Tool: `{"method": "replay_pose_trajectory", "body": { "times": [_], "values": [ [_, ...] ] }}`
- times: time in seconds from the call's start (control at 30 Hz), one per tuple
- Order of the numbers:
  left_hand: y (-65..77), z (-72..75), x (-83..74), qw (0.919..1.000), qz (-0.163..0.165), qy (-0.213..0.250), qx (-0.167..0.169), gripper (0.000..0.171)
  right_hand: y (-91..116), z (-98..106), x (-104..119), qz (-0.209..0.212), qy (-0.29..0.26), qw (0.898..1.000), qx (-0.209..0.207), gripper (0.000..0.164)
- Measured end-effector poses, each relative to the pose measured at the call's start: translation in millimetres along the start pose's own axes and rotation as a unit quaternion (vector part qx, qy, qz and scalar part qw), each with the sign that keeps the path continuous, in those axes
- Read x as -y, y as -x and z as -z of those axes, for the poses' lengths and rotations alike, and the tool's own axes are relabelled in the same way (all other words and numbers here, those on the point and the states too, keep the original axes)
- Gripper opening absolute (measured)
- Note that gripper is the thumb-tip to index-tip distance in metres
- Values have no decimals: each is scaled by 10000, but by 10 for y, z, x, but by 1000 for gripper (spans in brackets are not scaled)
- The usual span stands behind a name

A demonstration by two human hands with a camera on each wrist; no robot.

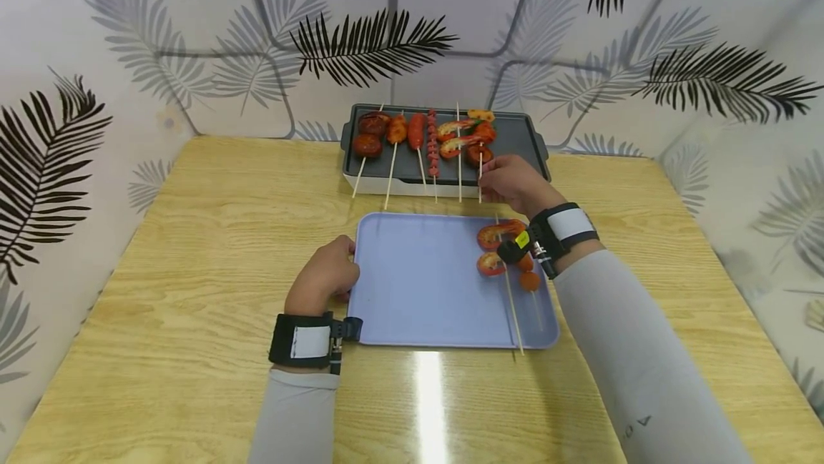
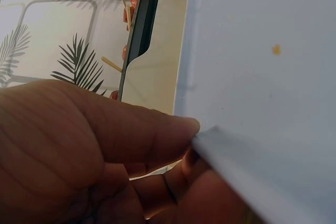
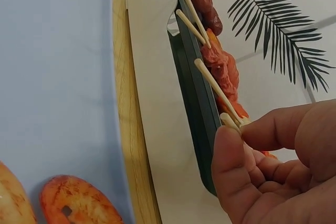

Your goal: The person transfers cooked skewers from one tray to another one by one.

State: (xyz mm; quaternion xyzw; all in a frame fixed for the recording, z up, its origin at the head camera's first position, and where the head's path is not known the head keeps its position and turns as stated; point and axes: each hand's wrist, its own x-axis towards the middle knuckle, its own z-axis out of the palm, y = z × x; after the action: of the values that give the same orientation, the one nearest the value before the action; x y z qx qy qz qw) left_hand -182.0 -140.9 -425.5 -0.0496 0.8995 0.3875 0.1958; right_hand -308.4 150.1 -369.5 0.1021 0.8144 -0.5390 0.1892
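- Pinches a loaded skewer (image 1: 480, 176) by its stick with the right hand (image 1: 516, 181), just right of centre in the head view, fingers closed up snug on it.
- Has that skewer's food end on the dark griddle (image 1: 515, 139), upper middle of the frame, right beside a shrimp skewer (image 1: 458, 142).
- Grips the blue tray (image 1: 412, 278) by its left edge with the left hand (image 1: 327, 269), thumb on top, other fingers curled underneath, centre-left of the frame.
- Shows orange pieces (image 1: 530, 281) at the tray's right end.
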Motion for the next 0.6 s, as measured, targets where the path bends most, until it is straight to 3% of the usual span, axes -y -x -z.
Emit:
{"method": "replay_pose_trajectory", "body": {
  "times": [0.3, 0.6],
  "values": [
    [-2, 1, 7, 9999, -87, 51, -8, 43, 17, -10, -49, 14, -114, 9997, -200, 18],
    [-4, -9, 11, 10000, -43, 54, -12, 44, 66, -32, -109, 327, -220, 9986, -364, 21]
  ]
}}
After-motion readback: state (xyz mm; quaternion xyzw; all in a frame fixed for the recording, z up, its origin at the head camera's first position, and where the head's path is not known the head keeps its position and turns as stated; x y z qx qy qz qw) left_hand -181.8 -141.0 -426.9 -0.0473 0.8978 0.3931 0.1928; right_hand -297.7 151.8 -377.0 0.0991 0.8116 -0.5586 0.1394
